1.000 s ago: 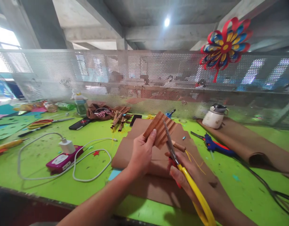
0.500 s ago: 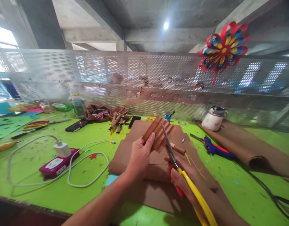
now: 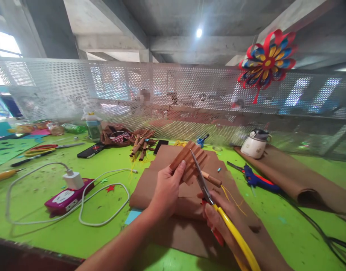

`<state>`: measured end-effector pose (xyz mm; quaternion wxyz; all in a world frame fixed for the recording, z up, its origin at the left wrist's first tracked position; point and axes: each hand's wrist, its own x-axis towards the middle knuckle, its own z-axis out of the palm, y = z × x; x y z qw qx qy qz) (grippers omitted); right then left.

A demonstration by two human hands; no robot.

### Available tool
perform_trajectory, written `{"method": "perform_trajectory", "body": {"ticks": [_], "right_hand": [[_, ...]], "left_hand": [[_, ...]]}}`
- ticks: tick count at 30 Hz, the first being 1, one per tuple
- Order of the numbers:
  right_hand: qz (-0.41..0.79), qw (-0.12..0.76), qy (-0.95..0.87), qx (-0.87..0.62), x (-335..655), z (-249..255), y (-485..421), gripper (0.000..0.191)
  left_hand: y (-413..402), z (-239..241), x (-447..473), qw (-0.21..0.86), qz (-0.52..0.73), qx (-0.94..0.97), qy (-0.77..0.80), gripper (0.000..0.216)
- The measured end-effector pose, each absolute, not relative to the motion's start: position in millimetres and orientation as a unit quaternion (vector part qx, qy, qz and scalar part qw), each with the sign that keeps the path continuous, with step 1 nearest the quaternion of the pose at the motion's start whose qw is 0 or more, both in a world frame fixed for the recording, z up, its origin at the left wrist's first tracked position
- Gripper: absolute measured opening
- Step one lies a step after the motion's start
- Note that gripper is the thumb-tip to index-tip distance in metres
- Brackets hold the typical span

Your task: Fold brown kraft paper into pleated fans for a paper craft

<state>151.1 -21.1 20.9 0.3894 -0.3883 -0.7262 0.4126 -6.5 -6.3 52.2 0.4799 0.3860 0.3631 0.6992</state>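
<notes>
My left hand [image 3: 166,190] pinches a pleated, fan-folded piece of brown paper [image 3: 187,161] and holds it up over the table. My right hand [image 3: 222,220] grips yellow-and-red-handled scissors [image 3: 215,205]; their blades point up and lie against the right side of the folded paper. Beneath both hands lie flat brown paper sheets [image 3: 190,233] on the green table [image 3: 49,229]. A small rolled brown stick [image 3: 211,177] rests on the sheets just right of the blades.
A pink power strip with white plug and cable [image 3: 67,195] lies left. A blue glue gun [image 3: 256,178], white kettle [image 3: 254,143] and brown paper roll [image 3: 299,177] are right. Rolled paper sticks [image 3: 140,145], a phone [image 3: 91,150], scissors [image 3: 46,149] sit behind; a perforated screen [image 3: 161,98] carries a paper flower [image 3: 266,62].
The scissor blades have shifted slightly lower and left against the folded paper. My left hand keeps its pinch; the view has drifted a little.
</notes>
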Motion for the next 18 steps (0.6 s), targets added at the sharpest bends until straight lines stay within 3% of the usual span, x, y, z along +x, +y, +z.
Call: {"method": "perform_trajectory", "body": {"ticks": [6,18], "right_hand": [[0.406,0.398,-0.718,-0.402,150.3,26.5,-24.2,0.047],[0.418,0.452,-0.628,-0.475,138.3,33.5,-48.4,0.052]], "left_hand": [[-5.8,51.4,-6.3,0.479,0.704,0.379,0.363,0.017],[-2.5,44.8,-9.1,0.475,0.692,0.396,0.372,0.024]]}}
